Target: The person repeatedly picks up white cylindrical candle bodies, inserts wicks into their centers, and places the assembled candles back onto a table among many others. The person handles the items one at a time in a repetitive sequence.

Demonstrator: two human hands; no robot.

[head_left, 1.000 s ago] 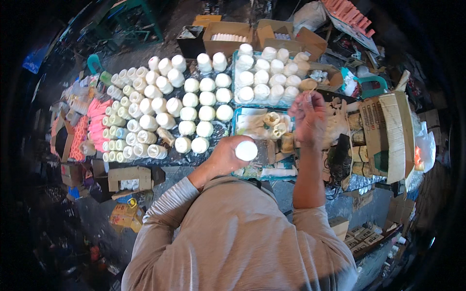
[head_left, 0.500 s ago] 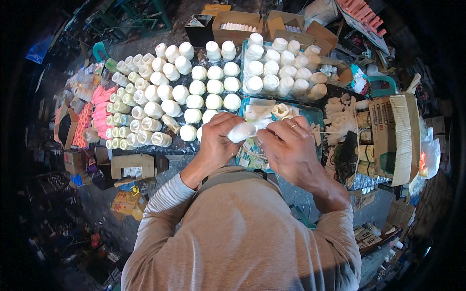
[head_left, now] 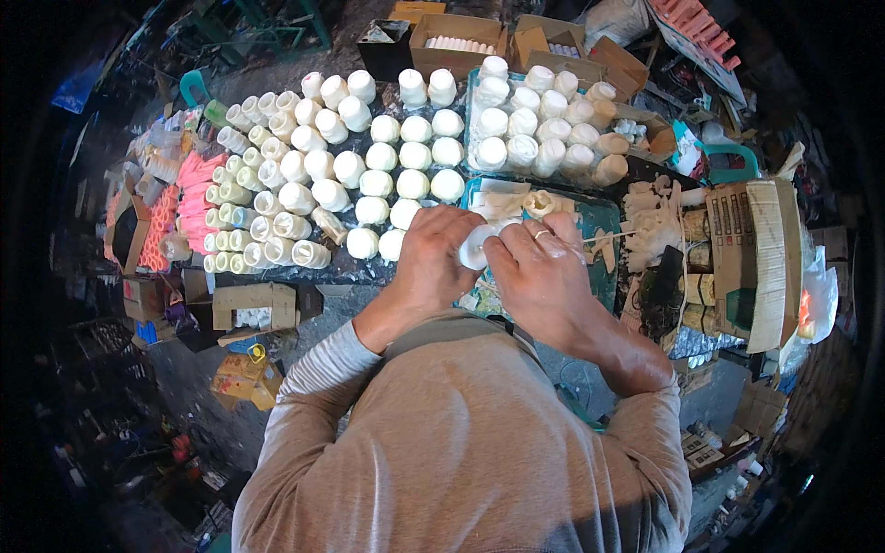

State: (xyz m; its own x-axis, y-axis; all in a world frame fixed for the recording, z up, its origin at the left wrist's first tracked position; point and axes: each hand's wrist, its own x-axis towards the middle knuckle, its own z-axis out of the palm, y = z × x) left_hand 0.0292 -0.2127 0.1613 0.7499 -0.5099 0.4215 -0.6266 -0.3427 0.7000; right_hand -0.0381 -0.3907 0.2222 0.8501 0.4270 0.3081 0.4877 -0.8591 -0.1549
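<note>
My left hand (head_left: 426,260) is closed around a white waxy cylinder (head_left: 474,249), held in front of my body with its rounded end towards me. Against its right side press the bent fingers of my right hand (head_left: 544,281). A thin pale stick (head_left: 606,238) juts out to the right from behind that hand, which appears to grip it. The stick's inner end is hidden by my fingers. Below and beyond my hands lies a teal tray (head_left: 604,276) of pale scraps, with a hollow cream-coloured piece (head_left: 537,200) at its far side.
Rows of white cylinders (head_left: 318,166) cover the table to the left, next to pink pieces (head_left: 195,198). A second teal tray (head_left: 474,101) holds more cylinders. Off-white lumps (head_left: 653,221) and a cardboard box (head_left: 737,263) are at the right. Open boxes (head_left: 458,28) stand beyond the table.
The white cylinder has turned, its rounded end now facing me. My right hand has closed in against it, and the stick slants more upward to the right.
</note>
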